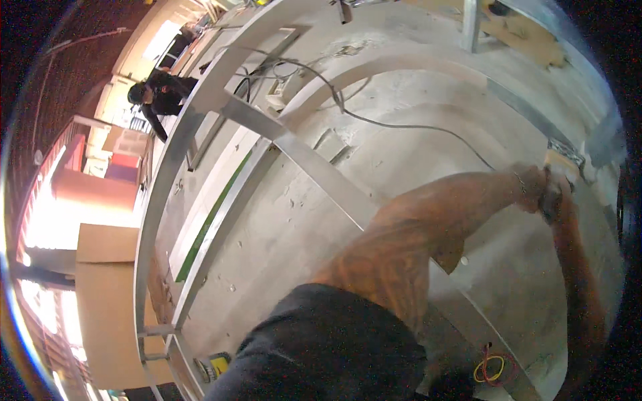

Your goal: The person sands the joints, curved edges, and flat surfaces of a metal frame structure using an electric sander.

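Note:
My left arm, in a dark sleeve, reaches across to the far right. There my left hand (529, 188) and my right hand (554, 194) come together, both closed, beside a curved metal frame. What they grip is mostly hidden by the fingers and smeared. Just beyond them shows a tan piece (563, 160) with a silvery, speckled edge; I cannot tell whether the hands hold it. A dark cable (414, 125) runs over the floor and passes out of sight behind my left forearm, near the hands.
A curved metal frame (155, 180) with crossbars (321, 164) surrounds the work area. Within it lies a long white and green strip (212, 220). Red and yellow wires (491, 369) lie low right, a yellow tool (215, 366) low left. Cardboard (107, 294) stands left; another person (164, 100) bends beyond.

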### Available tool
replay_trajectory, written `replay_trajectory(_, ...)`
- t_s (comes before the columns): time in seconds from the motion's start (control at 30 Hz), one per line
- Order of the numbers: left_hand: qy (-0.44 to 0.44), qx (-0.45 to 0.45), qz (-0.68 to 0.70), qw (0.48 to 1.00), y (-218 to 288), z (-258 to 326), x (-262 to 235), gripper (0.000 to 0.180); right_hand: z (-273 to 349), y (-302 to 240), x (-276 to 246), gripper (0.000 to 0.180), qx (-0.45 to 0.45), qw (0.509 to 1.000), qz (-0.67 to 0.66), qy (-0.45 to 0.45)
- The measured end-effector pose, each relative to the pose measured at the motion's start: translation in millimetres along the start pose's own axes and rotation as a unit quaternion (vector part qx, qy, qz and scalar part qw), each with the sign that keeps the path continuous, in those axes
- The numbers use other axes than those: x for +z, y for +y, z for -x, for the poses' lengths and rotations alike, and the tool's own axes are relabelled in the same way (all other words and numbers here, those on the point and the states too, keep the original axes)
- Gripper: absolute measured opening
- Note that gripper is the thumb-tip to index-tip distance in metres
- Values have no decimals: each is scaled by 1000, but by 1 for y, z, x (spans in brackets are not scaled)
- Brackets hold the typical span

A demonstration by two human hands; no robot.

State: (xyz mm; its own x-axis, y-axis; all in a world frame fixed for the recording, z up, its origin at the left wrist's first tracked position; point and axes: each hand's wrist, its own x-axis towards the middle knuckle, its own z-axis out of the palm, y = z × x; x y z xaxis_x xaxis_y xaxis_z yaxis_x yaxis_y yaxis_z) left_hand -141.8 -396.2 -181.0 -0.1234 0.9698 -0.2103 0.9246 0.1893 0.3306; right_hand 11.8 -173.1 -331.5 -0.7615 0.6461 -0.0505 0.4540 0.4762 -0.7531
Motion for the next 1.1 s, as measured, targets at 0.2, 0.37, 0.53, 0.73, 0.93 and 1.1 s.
replay_trajectory(0.2,50,56,196,978,-11,1,26,40,74,-131,-21,51,151,957,-249,-7)
replay_trajectory(0.37,84,32,219,971,-1,3,62,29,83,-167,-11,43,160,919,-355,-68)
replay_trajectory(0.53,147,54,295,943,-7,25,62,21,61,-193,31,59,129,939,-286,138)
replay_trajectory(0.73,-101,-30,498,861,-12,89,28,36,130,-283,34,98,323,908,-62,258)
replay_trajectory(0.93,9,122,606,786,20,106,35,27,155,-267,28,96,172,947,126,242)
replay_trajectory(1.1,70,-189,843,499,62,58,17,51,129,-224,19,95,120,901,207,361)
